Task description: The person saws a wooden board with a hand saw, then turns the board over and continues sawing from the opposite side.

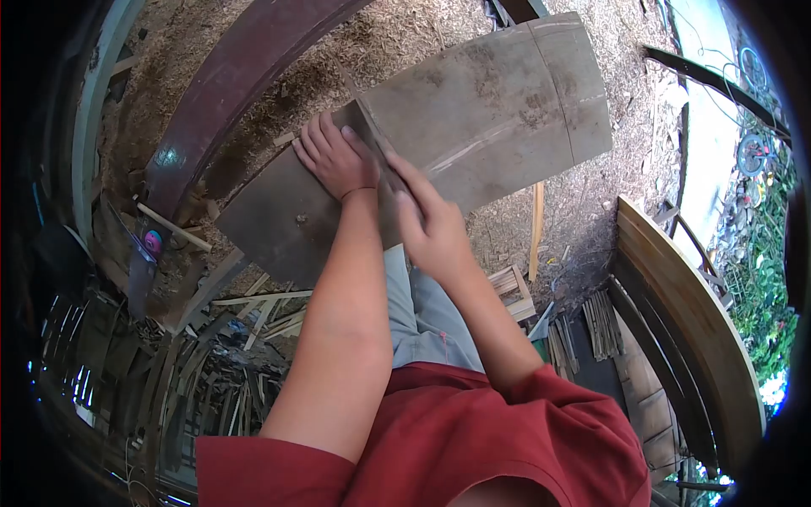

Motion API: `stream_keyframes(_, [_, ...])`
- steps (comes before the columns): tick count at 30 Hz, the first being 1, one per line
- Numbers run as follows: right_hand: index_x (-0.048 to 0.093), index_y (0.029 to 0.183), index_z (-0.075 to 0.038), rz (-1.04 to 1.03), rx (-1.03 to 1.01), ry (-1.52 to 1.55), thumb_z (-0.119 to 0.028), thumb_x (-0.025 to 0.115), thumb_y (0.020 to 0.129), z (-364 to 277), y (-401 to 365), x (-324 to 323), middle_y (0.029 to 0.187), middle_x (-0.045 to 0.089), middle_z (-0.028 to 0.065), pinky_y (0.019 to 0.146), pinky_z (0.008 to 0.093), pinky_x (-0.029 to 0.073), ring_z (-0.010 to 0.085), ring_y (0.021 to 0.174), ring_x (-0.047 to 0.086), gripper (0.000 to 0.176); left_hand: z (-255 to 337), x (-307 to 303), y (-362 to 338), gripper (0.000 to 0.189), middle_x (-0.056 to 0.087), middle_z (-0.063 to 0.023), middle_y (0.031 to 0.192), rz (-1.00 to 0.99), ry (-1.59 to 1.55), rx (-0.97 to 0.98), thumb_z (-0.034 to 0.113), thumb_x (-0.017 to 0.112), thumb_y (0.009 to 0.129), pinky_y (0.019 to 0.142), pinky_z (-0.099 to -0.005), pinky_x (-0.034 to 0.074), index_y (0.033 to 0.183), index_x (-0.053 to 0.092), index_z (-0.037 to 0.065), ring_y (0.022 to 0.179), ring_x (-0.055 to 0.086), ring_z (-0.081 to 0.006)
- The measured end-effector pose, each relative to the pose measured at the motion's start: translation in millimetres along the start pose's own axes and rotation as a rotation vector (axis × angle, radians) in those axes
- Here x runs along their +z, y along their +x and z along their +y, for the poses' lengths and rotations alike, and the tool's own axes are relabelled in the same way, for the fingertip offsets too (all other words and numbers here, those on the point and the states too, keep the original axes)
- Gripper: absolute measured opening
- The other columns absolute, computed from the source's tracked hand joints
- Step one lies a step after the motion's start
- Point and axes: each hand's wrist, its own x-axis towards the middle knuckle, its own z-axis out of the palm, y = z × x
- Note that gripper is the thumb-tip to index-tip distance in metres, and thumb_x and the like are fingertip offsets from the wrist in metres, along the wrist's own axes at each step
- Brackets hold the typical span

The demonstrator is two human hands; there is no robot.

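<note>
A wide grey-brown board [507,127] lies slantwise in front of me, dusty and marked with a line near its right end. My left hand [338,160] rests on the darker left part of the board, fingers stretched out and pressing flat. Across the board, just right of that hand, stands a thin blade seen nearly edge-on, which looks like a handsaw [372,127]. My right hand [429,221] is closed at the near end of the saw, its index finger stretched along it. The saw's handle is mostly hidden by the hand.
Wood shavings [405,34] cover the ground. A dark red curved plank [228,76] stands at upper left, with a wooden-handled tool [173,223] near its lower end. Large curved wooden pieces [693,313] stand at right. Scrap strips [262,317] lie at lower left.
</note>
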Motion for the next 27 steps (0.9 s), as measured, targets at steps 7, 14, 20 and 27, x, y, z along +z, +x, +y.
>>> stream_keyframes(7, [0.060, 0.161, -0.013, 0.090, -0.253, -0.048, -0.011, 0.062, 0.106, 5, -34, -16, 0.102, 0.079, 0.0297, 0.075, 0.0430, 0.062, 0.0428, 0.081, 0.081, 0.055, 0, 1, 0, 0.047, 0.061, -0.0138, 0.150, 0.008, 0.003, 0.003, 0.031, 0.045, 0.110, 0.132, -0.0628, 0.027, 0.149, 0.057, 0.007, 0.150, 0.051, -0.0366])
stream_keyframes(14, [0.060, 0.162, -0.012, -0.059, 0.064, -0.047, -0.007, 0.061, 0.105, -10, -44, -25, 0.129, 0.078, 0.0294, 0.089, 0.0419, 0.064, 0.0417, 0.106, 0.082, 0.057, 4, -4, -1, 0.048, 0.060, -0.0137, 0.151, 0.024, -0.008, -0.003, 0.031, 0.042, 0.112, 0.132, -0.0629, 0.027, 0.150, 0.057, 0.007, 0.151, 0.051, -0.0363])
stream_keyframes(20, [0.062, 0.159, -0.012, 0.080, -0.213, -0.047, -0.009, 0.063, 0.105, 2, -33, -15, 0.101, 0.079, 0.0295, 0.078, 0.0459, 0.063, 0.0440, 0.089, 0.081, 0.054, 2, -1, -1, 0.049, 0.060, -0.0135, 0.153, -0.015, -0.012, -0.011, 0.032, 0.041, 0.112, 0.131, -0.0628, 0.027, 0.152, 0.057, 0.009, 0.152, 0.050, -0.0361])
stream_keyframes(27, [0.060, 0.162, -0.012, 0.035, -0.110, -0.038, -0.008, 0.062, 0.104, 9, -35, -16, 0.113, 0.083, 0.0218, 0.083, 0.0430, 0.064, 0.0435, 0.090, 0.082, 0.058, 4, -4, -1, 0.049, 0.060, -0.0136, 0.152, -0.006, -0.015, -0.006, 0.033, 0.041, 0.113, 0.132, -0.0626, 0.026, 0.153, 0.056, 0.009, 0.151, 0.050, -0.0361])
